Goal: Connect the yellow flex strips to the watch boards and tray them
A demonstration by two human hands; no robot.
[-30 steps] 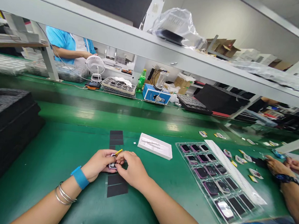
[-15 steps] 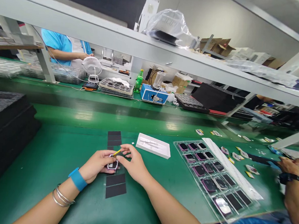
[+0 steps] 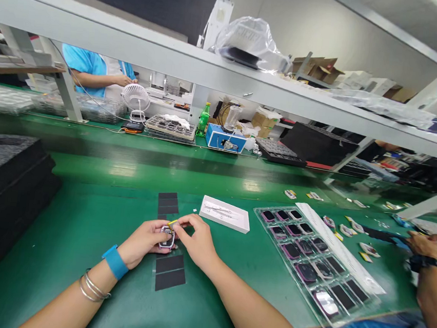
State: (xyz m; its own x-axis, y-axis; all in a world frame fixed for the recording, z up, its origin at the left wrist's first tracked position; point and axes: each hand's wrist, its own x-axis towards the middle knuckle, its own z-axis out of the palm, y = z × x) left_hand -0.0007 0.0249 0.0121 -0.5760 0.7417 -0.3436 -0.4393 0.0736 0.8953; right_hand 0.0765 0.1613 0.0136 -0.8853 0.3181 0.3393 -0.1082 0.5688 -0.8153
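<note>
My left hand (image 3: 143,239) grips a small watch-like device (image 3: 166,236) with a dark screen and a pale pink rim, just above the green table. My right hand (image 3: 194,240) meets it from the right, its fingertips pinched on a small yellow tab (image 3: 172,223) at the device's top edge. Under the hands lies a clear strip carrying dark rectangular film pieces (image 3: 170,272), with more pieces (image 3: 168,203) beyond the hands.
A white shallow tray (image 3: 225,213) lies behind my right hand. A clear blister tray (image 3: 337,312) with several similar devices sits to the right. Black foam stacks (image 3: 4,174) stand at left. A co-worker's hands (image 3: 425,246) work at far right; another person stands beyond the shelf.
The yellow tab stuck out longer half a second ago and now shows shorter at the device's top. My right fingertips have closed in on it. The hands stay in place.
</note>
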